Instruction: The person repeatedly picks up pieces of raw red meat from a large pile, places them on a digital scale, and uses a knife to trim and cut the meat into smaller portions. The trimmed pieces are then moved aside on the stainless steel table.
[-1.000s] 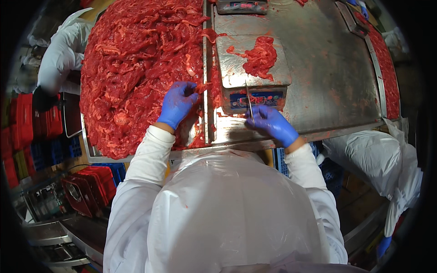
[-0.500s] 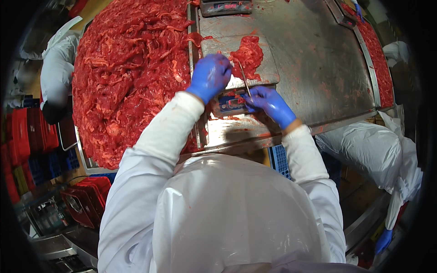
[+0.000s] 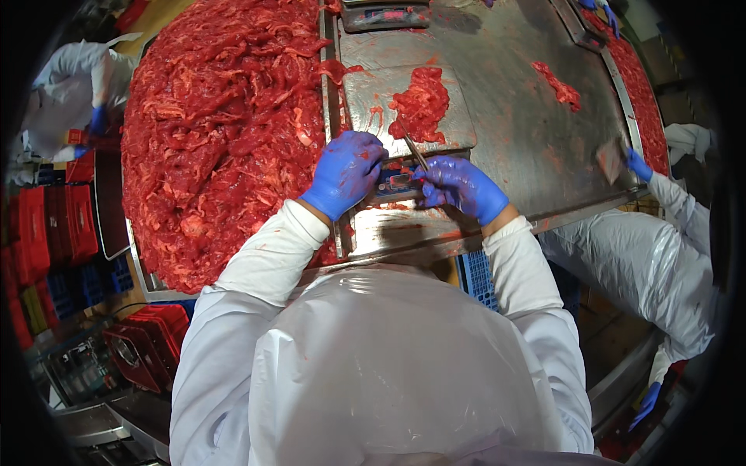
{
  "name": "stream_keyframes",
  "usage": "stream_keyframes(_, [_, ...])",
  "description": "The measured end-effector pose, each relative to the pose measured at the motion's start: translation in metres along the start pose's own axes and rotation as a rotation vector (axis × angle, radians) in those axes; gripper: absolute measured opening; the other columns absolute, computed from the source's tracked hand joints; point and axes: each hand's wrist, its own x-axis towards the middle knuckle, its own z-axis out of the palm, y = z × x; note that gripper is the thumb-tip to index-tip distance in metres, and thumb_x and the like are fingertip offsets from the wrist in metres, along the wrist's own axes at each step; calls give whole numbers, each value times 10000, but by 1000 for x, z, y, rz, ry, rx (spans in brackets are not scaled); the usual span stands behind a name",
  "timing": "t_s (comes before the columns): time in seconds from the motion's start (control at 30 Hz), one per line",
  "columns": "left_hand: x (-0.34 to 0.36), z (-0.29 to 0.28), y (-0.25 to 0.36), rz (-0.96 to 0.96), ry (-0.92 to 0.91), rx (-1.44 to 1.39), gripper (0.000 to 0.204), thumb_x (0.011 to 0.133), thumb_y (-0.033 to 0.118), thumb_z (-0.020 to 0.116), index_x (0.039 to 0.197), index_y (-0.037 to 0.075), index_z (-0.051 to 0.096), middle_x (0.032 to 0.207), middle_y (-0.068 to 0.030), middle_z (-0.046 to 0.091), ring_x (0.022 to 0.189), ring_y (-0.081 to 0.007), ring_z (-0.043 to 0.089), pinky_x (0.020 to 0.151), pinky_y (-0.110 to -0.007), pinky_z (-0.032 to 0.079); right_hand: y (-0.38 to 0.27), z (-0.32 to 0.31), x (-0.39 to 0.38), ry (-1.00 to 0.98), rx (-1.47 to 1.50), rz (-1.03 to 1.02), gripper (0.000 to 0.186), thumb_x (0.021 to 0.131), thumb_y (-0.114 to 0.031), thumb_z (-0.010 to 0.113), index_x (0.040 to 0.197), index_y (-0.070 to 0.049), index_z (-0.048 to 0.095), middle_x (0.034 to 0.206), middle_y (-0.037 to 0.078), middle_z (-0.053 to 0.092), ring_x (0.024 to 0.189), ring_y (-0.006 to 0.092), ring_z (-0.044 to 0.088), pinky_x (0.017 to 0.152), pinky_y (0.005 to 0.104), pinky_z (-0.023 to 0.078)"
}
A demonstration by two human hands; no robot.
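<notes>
The person's blue-gloved right hand [image 3: 464, 186] is closing its fingers on a slim, silvery metal tool [image 3: 416, 153], which is slanting up and leftward toward a ragged clump of raw red meat [image 3: 422, 105]. That clump is lying on the square steel platform of a weighing scale [image 3: 365, 97], and the tool's tip is sitting at its lower edge (whether it is touching, I cannot tell). The blue-gloved left hand [image 3: 344, 172] is hovering with bent fingers at the scale's near left corner; I cannot tell whether it is holding anything. To its left, a broad heap of raw red meat strips [image 3: 221, 140] is filling one side, and a narrow steel divider [image 3: 329, 97] is separating it from the flat grey steel table [image 3: 513, 147]. Farther right, a small, elongated piece of red meat [image 3: 557, 85] is lying on the table, and a co-worker's blue-gloved hand [image 3: 639, 165] is appearing near the far-right edge.
</notes>
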Motion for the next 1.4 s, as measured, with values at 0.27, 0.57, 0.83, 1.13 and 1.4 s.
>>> stream_keyframes(0.27, [-50, -4, -21, -363, 318, -233, 321, 836, -36, 643, 1127, 65, 732, 1231, -150, 657, 1181, -327, 655, 1015, -401, 548, 32, 47, 19, -39, -279, 36, 205, 975, -78, 698, 1149, 28, 724, 911, 65, 713, 775, 142, 679, 741, 273, 568])
stream_keyframes(0.57, [-51, -4, -43, -443, 279, -204, 368, 874, 63, 688, 1241, 49, 709, 1327, -214, 609, 1233, -386, 616, 1070, -440, 513, -5, 82, 108, 389, -1366, -1026, 622, 952, -326, 725, 1470, -40, 533, 1350, 228, 656, 1201, 367, 669, 1028, 458, 525])
stream_keyframes(0.83, [-20, -50, -68, -736, -227, 313, 588, 811, 333, 833, 1329, 124, 649, 1359, -255, 531, 1160, -450, 638, 996, -504, 555, -111, -60, 115, 1045, -1147, -509, 636, 953, -331, 723, 1464, -9, 524, 1380, 268, 640, 1243, 431, 641, 1042, 478, 508])
stream_keyframes(1.13, [-148, 11, -7, -584, -316, 35, 452, 865, 80, 674, 1310, 142, 627, 1226, -268, 582, 997, -499, 658, 857, -534, 570, -131, -58, 135, 748, -1137, -597, 599, 924, -405, 763, 1300, 38, 614, 1164, 230, 728, 1066, 352, 712, 954, 424, 535])
stream_keyframes(1.4, [-37, -88, 8, -357, -301, -337, 189, 910, 189, 669, 998, 22, 655, 895, -263, 666, 864, -481, 653, 745, -516, 524, -102, -29, 74, 716, -799, -761, 528, 987, -359, 730, 1305, 44, 607, 1178, 163, 735, 1063, 246, 703, 937, 379, 530])
